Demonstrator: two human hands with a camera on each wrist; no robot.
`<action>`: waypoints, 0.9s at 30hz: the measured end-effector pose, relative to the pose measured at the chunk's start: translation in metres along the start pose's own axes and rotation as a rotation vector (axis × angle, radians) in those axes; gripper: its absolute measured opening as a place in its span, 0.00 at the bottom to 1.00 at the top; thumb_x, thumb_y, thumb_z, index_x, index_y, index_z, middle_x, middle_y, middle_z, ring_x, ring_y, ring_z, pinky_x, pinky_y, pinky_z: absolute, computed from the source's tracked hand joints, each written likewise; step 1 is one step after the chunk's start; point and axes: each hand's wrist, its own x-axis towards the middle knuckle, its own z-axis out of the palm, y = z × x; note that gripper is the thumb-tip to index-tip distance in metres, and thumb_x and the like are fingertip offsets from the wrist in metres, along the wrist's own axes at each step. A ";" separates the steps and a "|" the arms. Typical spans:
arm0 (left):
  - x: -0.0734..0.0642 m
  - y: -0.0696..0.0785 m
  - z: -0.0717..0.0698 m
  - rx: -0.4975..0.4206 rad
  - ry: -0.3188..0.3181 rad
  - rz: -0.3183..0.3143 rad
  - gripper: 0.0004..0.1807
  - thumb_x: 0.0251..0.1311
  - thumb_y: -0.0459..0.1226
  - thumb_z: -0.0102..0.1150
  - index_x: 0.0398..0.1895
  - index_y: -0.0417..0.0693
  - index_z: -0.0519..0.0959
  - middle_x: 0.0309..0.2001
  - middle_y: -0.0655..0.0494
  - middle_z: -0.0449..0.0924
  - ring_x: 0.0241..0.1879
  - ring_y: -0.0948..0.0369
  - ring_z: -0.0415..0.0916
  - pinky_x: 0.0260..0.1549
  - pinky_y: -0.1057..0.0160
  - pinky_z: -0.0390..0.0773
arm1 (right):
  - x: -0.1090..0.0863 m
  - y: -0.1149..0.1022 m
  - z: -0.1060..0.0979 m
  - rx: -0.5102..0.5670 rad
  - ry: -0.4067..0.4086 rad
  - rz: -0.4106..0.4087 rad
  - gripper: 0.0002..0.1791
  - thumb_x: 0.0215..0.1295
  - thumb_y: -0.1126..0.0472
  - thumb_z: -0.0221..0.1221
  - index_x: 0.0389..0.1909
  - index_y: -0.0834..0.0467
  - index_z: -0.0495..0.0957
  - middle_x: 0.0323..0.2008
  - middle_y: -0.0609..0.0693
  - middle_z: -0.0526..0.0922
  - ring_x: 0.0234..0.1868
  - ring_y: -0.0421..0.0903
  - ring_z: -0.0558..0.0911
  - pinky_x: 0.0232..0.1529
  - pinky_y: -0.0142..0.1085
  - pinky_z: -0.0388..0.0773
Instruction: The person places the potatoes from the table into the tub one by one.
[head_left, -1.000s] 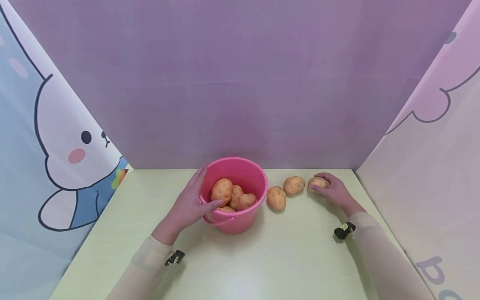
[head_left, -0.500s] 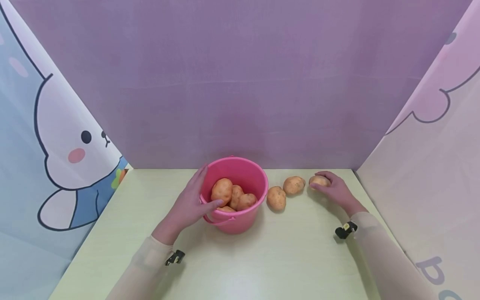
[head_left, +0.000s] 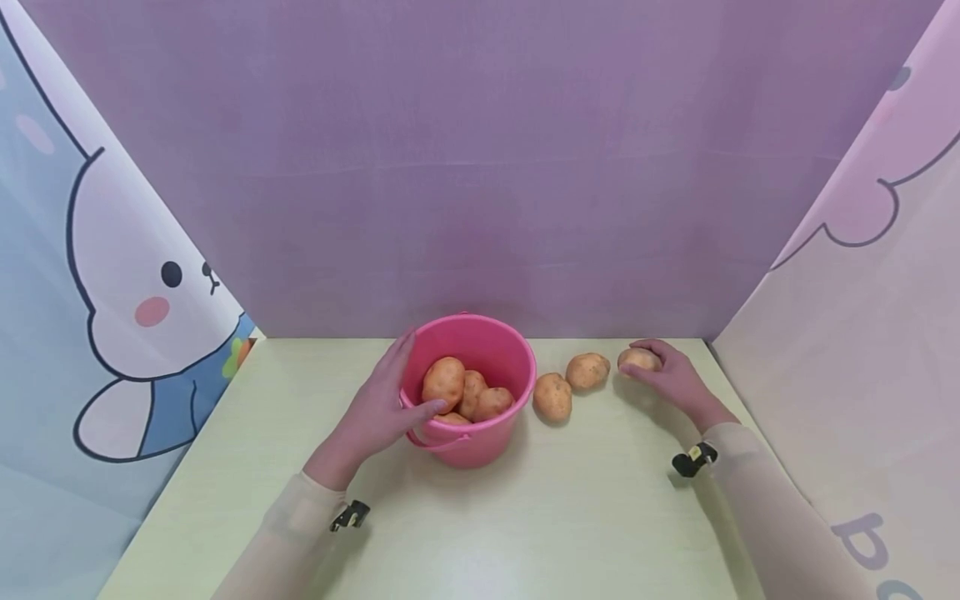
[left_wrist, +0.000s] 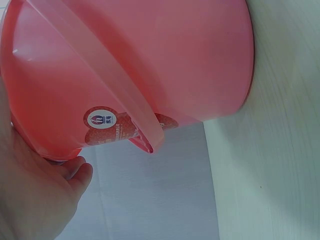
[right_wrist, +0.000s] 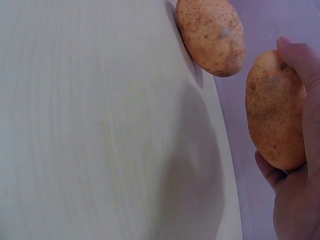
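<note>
A pink bucket (head_left: 480, 442) stands mid-table with several potatoes (head_left: 444, 383) inside. At its left rim, my left hand (head_left: 378, 412) holds on, thumb across the near edge and fingers along the far left side. The left wrist view shows curled fingertips by the rim and the bucket's handle (left_wrist: 107, 72) hanging against the wall. Over at the right, my right hand (head_left: 675, 382) grips a potato (right_wrist: 275, 110) between thumb and fingers; its shadow falls on the tabletop. Two potatoes, one nearer (head_left: 553, 397) and one farther (head_left: 588, 372), lie between the bucket and that hand.
A pale wooden table (head_left: 525, 525) carries everything. Behind it rises a purple backdrop (head_left: 480, 167). Printed side panels flank the table, one with a cartoon rabbit (head_left: 127, 292) on the left and a pale pink one (head_left: 862, 333) on the right.
My right hand, with the potato, has shifted slightly right and toward the backdrop. The left hand, the bucket and the other potatoes have stayed where they were.
</note>
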 end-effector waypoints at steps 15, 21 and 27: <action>-0.001 -0.001 0.000 0.011 -0.004 -0.008 0.66 0.61 0.65 0.77 0.93 0.57 0.48 0.90 0.57 0.48 0.85 0.45 0.55 0.68 0.33 0.78 | 0.000 -0.018 -0.004 0.002 0.001 -0.023 0.36 0.72 0.44 0.75 0.73 0.59 0.78 0.64 0.62 0.84 0.57 0.55 0.82 0.55 0.36 0.78; 0.000 -0.004 0.001 0.019 0.001 -0.001 0.66 0.61 0.66 0.76 0.93 0.60 0.48 0.90 0.58 0.47 0.85 0.45 0.54 0.69 0.32 0.77 | 0.001 -0.028 0.000 0.014 -0.015 -0.047 0.36 0.72 0.48 0.75 0.74 0.60 0.77 0.66 0.62 0.83 0.59 0.55 0.81 0.56 0.36 0.78; 0.001 -0.004 0.001 0.017 0.003 0.002 0.66 0.61 0.66 0.77 0.93 0.60 0.48 0.90 0.58 0.47 0.85 0.45 0.55 0.69 0.32 0.77 | 0.003 -0.038 0.003 0.030 -0.036 -0.060 0.35 0.73 0.48 0.75 0.73 0.59 0.78 0.65 0.63 0.83 0.58 0.57 0.82 0.58 0.45 0.80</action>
